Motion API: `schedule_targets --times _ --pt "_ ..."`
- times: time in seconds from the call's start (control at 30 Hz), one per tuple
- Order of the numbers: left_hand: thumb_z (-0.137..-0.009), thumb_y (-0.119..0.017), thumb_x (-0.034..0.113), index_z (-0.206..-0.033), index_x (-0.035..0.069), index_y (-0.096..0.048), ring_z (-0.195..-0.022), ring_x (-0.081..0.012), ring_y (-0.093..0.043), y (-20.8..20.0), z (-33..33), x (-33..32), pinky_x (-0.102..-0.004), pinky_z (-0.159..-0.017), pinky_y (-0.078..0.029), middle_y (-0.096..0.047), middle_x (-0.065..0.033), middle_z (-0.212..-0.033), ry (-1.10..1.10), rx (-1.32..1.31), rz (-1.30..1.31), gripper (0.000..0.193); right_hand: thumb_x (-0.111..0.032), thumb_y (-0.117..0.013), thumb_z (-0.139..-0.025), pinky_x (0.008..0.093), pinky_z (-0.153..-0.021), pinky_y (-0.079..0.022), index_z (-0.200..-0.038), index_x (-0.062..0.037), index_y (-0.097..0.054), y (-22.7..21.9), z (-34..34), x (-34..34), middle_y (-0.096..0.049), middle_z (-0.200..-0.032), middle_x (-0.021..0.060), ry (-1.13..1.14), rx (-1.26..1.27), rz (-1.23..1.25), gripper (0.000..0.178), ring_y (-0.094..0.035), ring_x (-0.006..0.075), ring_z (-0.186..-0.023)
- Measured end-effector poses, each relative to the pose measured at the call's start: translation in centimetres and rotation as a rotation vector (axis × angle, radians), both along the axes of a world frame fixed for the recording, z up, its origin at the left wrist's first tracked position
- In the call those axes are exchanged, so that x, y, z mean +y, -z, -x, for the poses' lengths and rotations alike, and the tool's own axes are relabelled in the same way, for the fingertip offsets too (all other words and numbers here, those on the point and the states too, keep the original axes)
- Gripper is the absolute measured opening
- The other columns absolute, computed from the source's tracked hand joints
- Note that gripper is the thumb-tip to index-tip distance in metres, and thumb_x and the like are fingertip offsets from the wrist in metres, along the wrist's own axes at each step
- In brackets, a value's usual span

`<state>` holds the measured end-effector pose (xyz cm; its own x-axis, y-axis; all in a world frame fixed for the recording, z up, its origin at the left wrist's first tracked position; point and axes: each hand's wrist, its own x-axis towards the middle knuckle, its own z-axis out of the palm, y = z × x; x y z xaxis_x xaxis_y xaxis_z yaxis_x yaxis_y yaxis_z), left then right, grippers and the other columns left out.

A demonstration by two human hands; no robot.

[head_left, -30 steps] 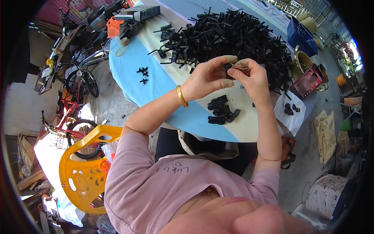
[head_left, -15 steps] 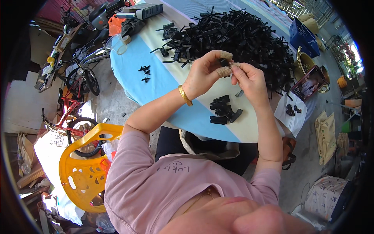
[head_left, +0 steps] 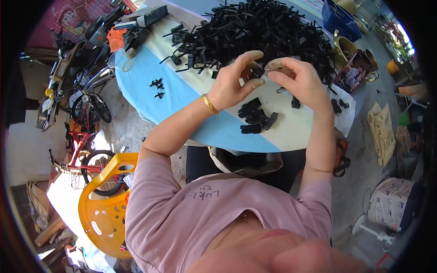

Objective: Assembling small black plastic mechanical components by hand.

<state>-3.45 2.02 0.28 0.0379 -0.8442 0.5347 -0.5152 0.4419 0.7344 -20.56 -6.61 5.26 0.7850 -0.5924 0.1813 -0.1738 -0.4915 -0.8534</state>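
My left hand [head_left: 236,82] and my right hand [head_left: 298,79] meet above the table, fingertips pinching the same small black plastic part [head_left: 257,71] from both sides. A gold bangle sits on my left wrist. Just below the hands lies a small cluster of black plastic pieces [head_left: 256,117] on the cloth. Beyond the hands spreads a big heap of black plastic parts [head_left: 255,32]. The table [head_left: 182,91] is round, covered in a blue and cream cloth.
Three tiny black parts [head_left: 157,86] lie at the table's left. A yellow plastic chair [head_left: 102,214] and bicycles [head_left: 86,113] stand to my left. A blue crate [head_left: 339,18], brass pot [head_left: 346,45] and bags are on the right; a fan [head_left: 371,223] is lower right.
Both hands have stayed together over the table, shifting slightly while working the small black part; the fingers have re-gripped it. The piles have not moved.
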Motion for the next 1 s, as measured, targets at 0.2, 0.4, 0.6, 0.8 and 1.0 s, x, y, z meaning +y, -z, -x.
schedule_targets --times 0.2,0.4,0.6,0.8,1.0 --pt "-0.072 -0.069 0.017 -0.115 0.009 -0.051 -0.063 -0.0175 -0.056 1.0 0.7 0.2 -0.0295 -0.06 -0.047 -0.062 -0.0067 -0.08 0.378 -0.294 -0.16 0.047 -0.017 -0.07 -0.068 0.0287 -0.058 -0.046 -0.087 0.0037 -0.061 -0.3 4.6 -0.2 -0.061 -0.069 0.0147 0.226 0.489 0.302 0.029 -0.059 0.0178 -0.06" --pt "-0.078 -0.065 0.022 -0.111 0.006 -0.055 -0.077 -0.0169 -0.057 1.6 0.4 -0.2 -0.0291 -0.067 -0.047 -0.062 -0.0067 -0.083 0.384 -0.226 -0.089 0.038 -0.021 -0.067 -0.069 0.0382 -0.061 -0.046 -0.087 0.0 -0.061 4.1 5.2 0.9 -0.06 -0.07 0.0192 0.355 0.675 0.549 0.029 -0.059 0.033 -0.065" --pt "-0.087 -0.055 0.025 -0.12 -0.001 -0.045 -0.091 -0.0203 -0.058 2.0 -1.6 -1.6 -0.0286 -0.079 -0.047 -0.055 -0.0086 -0.109 0.288 0.497 -0.364 0.043 -0.007 -0.063 -0.07 0.0345 -0.063 -0.048 -0.089 0.0006 -0.058 1.3 2.9 2.3 -0.061 -0.082 0.0145 0.228 0.246 0.507 0.022 -0.06 0.0301 -0.075" --pt "-0.088 -0.046 0.04 -0.129 0.0 -0.033 -0.105 -0.0287 -0.054 0.4 -3.6 -1.4 -0.0371 -0.092 -0.043 -0.05 -0.0179 -0.116 0.786 0.977 -0.651 0.059 0.002 -0.063 -0.068 0.0304 -0.058 -0.049 -0.082 -0.0004 -0.055 1.2 -2.2 1.2 -0.06 -0.091 0.0102 0.001 -0.106 0.733 0.016 -0.06 0.0269 -0.069" --pt "-0.087 -0.048 0.042 -0.129 -0.001 -0.032 -0.102 -0.029 -0.056 -0.7 -5.5 -1.0 -0.038 -0.091 -0.044 -0.052 -0.0184 -0.114 0.847 1.024 -0.594 0.062 0.002 -0.065 -0.066 0.0297 -0.057 -0.05 -0.081 -0.0014 -0.057 1.3 -4.3 0.3 -0.061 -0.093 0.0073 -0.048 -0.295 0.966 0.017 -0.061 0.0244 -0.066"
